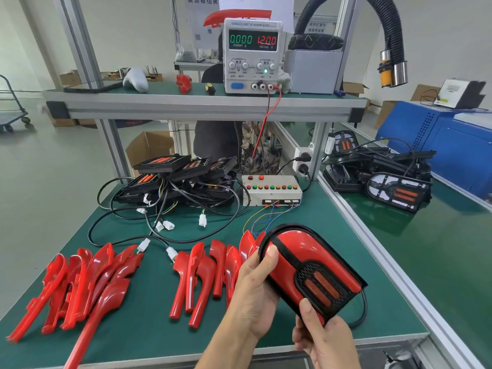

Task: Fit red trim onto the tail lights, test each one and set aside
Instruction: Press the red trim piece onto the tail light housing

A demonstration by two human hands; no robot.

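Factory assembly station, electrical test bench type. Green anti-static mat on an aluminium-extrusion workbench (378, 243) with an upper shelf. On the shelf: grey bench DC power supply (253, 55), display reads 0.000 A / 12.00 V, red and black leads going down. Below it a beige test box with rows of coloured push-buttons (271, 190). Black corrugated extraction hose (383, 25) overhead. Batches of glossy red plastic trim pieces (87, 278) and stacked black lamp housings with wiring (181, 179). Cardboard cartons on the floor.

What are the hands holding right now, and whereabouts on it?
One trimmed tail light: left hand grips its rounded end, right hand pinches its grille-end corner.
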